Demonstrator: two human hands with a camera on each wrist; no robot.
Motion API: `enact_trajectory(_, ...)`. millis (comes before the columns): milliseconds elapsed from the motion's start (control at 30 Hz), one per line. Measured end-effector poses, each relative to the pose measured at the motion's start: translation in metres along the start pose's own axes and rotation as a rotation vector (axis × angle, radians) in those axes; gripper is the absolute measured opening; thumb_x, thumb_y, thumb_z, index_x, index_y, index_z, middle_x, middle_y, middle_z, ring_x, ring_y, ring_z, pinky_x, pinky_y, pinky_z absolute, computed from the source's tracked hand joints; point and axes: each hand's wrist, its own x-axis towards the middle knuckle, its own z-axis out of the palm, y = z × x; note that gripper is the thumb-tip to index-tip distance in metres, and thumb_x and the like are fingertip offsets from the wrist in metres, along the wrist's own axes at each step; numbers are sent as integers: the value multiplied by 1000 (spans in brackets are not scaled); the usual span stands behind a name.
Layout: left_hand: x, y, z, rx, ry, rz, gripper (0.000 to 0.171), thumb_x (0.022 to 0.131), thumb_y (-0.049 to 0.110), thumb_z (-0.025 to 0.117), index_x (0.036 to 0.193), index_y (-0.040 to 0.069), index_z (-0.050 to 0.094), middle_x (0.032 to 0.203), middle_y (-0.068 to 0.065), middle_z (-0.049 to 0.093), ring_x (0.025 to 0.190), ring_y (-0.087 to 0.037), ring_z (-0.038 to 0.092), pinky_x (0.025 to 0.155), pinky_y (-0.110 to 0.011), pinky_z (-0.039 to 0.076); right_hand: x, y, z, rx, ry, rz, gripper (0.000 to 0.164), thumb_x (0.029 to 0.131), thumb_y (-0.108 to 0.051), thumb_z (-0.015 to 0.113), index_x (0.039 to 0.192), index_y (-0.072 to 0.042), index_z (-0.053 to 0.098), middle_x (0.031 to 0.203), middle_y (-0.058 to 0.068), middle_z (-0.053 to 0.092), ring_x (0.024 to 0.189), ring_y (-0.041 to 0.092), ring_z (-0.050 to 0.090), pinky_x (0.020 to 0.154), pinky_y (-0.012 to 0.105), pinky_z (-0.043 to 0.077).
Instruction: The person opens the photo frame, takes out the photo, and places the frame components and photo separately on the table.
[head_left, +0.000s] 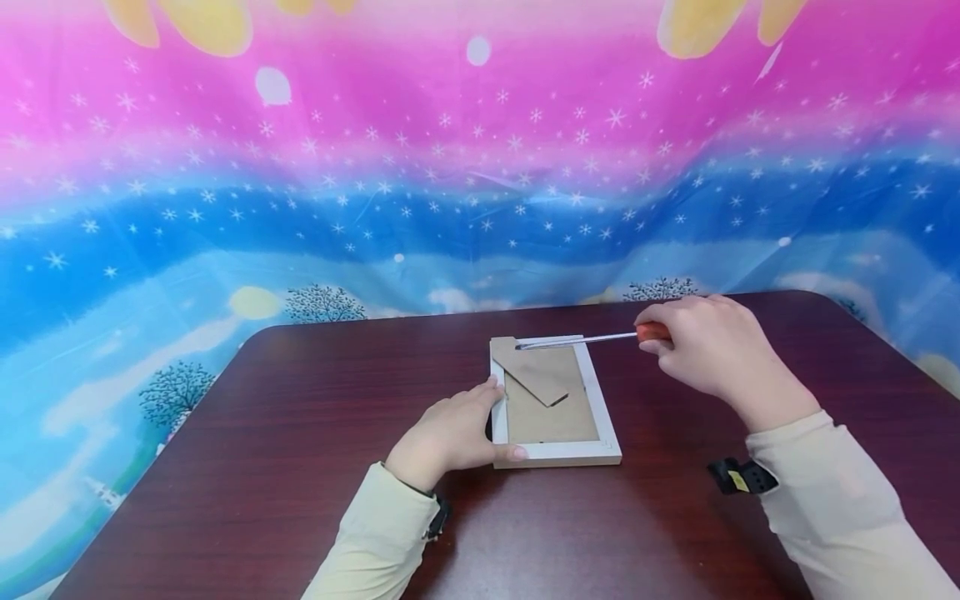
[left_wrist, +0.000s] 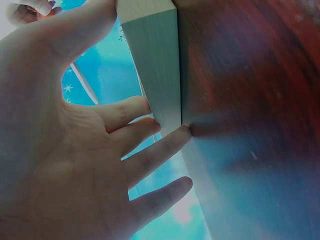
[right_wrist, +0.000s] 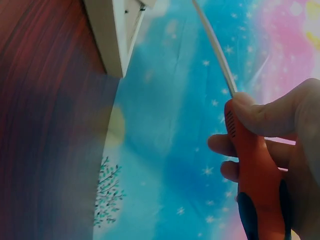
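Note:
A white picture frame (head_left: 607, 429) lies back up on the table, with a brown backing board (head_left: 573, 425) and a slanted brown easel stand (head_left: 528, 371) on it. My left hand (head_left: 457, 429) rests against its left side, fingers spread and nearly straight. The thumb lies on the near left corner; in the left wrist view the fingertips (left_wrist: 184, 131) meet the frame's side (left_wrist: 155, 65). My right hand (head_left: 705, 346) grips the orange-red handle of a screwdriver (right_wrist: 252, 150). Its metal shaft (head_left: 607, 337) reaches leftward over the frame's far edge, the tip right by the stand's upper end.
The dark reddish-brown wooden table (head_left: 315, 433) extends around the frame on all sides. Behind it hangs a pink and blue cloth (head_left: 420, 167) printed with snowflakes and trees. A black strap (head_left: 742, 477) with a yellow label shows at the right wrist.

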Motion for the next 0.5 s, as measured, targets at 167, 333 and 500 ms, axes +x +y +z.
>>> enact_trajectory(167,-1,0,0,-9,2,3,91,71,60,67,144,11,39,153,-9,37,134,-26,40,106,-49,41,1,11,5,17,-3,35,19,79,-25,68,96,-17,72,76,3,71,69,25,60,64,48,51)
enact_trajectory(333,-1,0,-1,-13,4,6,90,72,59,67,143,11,40,152,-9,38,133,-27,41,105,-50,41,1,21,10,28,-26,63,21,80,-26,67,98,-16,71,80,5,71,73,27,61,64,50,50)
enact_trajectory(500,-1,1,-1,-15,-6,-1,91,72,59,67,144,11,39,153,-9,37,134,-26,39,106,-50,41,0,33,13,48,-83,104,25,83,-28,64,103,-15,69,81,5,70,74,25,60,65,50,49)
